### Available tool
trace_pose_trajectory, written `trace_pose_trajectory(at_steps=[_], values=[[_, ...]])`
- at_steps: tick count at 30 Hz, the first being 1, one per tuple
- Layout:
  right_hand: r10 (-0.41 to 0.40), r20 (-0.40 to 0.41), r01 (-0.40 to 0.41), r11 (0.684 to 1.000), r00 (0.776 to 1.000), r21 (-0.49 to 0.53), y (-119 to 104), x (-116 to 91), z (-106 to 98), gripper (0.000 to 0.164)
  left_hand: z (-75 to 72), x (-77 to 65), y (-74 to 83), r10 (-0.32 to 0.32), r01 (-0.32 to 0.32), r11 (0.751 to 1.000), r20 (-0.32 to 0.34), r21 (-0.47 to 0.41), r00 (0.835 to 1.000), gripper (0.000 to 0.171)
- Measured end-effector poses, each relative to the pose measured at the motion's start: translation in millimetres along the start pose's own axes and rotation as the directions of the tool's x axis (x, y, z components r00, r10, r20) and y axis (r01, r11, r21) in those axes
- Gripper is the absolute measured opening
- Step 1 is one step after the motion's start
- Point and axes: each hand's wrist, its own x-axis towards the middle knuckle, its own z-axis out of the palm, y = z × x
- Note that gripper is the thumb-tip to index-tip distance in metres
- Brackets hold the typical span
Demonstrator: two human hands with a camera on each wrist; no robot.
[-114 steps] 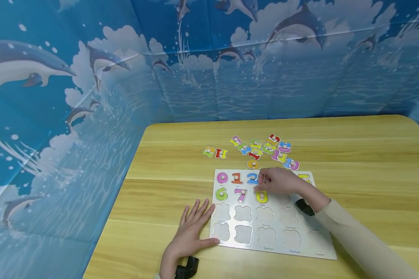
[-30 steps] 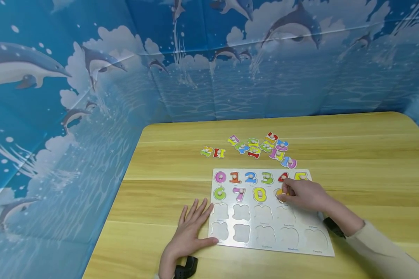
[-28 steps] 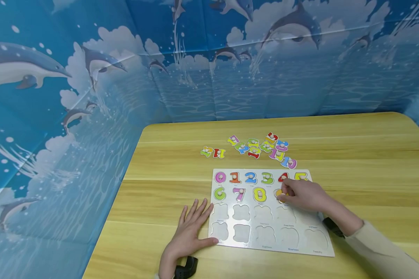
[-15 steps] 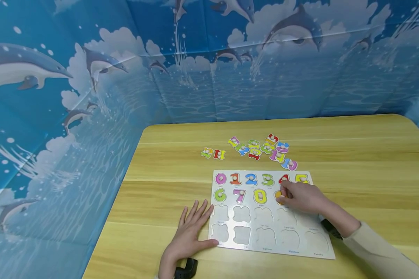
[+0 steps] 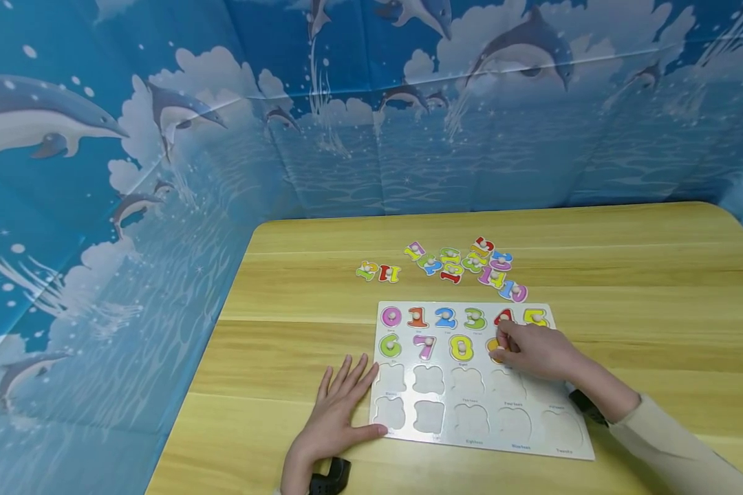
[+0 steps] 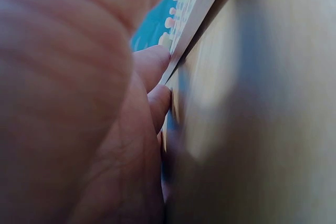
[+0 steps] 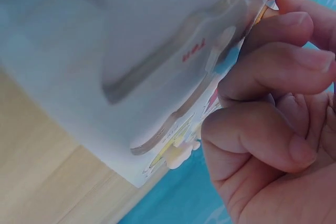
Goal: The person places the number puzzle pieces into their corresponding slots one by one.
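Orange piece [image 5: 492, 346] | head: right hand [image 5: 537, 350] pinching it at board [image 5: 409, 412] row two, 0–8 [image 5: 461, 348] slotted in, left hand [image 5: 336, 421] spread at the edge; loose numbers [image 5: 452, 270] on wood table [image 5: 303, 289], dolphin curtain [image 5: 347, 172] behind | left wrist: fingertips [image 6: 161, 97] touching board | right wrist: fingers [image 7: 252, 135] curled, can't see the pinch

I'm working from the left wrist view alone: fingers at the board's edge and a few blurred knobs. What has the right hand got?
Observer: In the head view, the right hand pinches the orange piece, just right of the yellow 8 in the second row.
Operator: And where are the loose pieces, the ones off the board?
Observer: They lie on the table, beyond the board's far edge, most of them bunched together.
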Motion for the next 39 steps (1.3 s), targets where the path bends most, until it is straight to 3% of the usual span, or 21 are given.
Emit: trace_pose_trajectory(at_steps=[23,29,34,39], values=[[0.018,-0.002,-0.018,1.000,1.000,0.000,2,-2,-6,0.029,-0.3,1.3,0.4,0.003,-0.003,1.000,0.005,-0.004,1.000,0.091],[0.014,0.005,-0.015,0.990,1.000,0.142,19,11,-24,0.021,-1.5,1.8,0.9,-0.007,0.007,1.000,0.005,-0.002,1.000,0.091],[0.079,-0.023,-0.070,0.959,0.997,0.274,42,29,-43,0.026,-1.6,2.0,1.3,-0.010,0.010,1.000,0.002,0.000,1.000,0.091],[0.181,-0.037,-0.169,0.962,0.983,0.214,55,42,-54,0.038,-0.5,1.6,2.0,-0.004,0.004,1.000,0.003,-0.002,1.000,0.091]])
